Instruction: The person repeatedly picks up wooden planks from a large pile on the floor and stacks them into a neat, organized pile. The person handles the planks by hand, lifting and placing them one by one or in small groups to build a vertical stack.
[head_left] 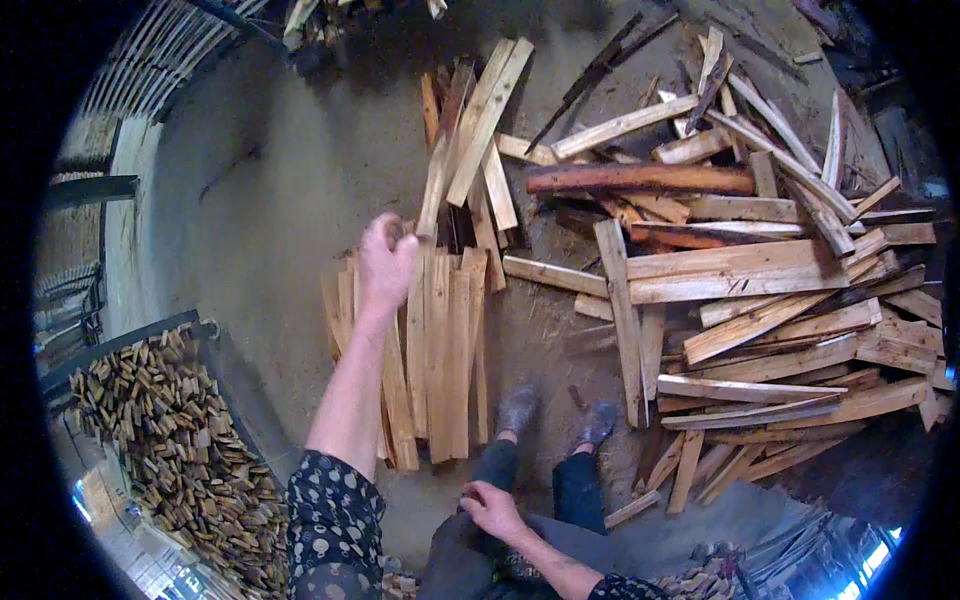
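My left hand [388, 262] is reached forward over the far end of a bundle of sawn wooden slats [438, 350]. Its fingers are curled in a pinch at the near end of a pale wooden slat [432, 200], which slants away from me; the grip itself is partly hidden. More slats [492, 120] lie crossed just beyond that hand. Close to my body, my right hand [492, 510] rests by my knee, its fingers loosely curled and nothing visible in them.
A large loose heap of split wood [740, 275] spreads over the right side. At lower left, many short wood pieces [190, 450] are stacked behind a dark frame [125, 345]. My feet [518, 408] stand on the bare floor [270, 240] between bundle and heap.
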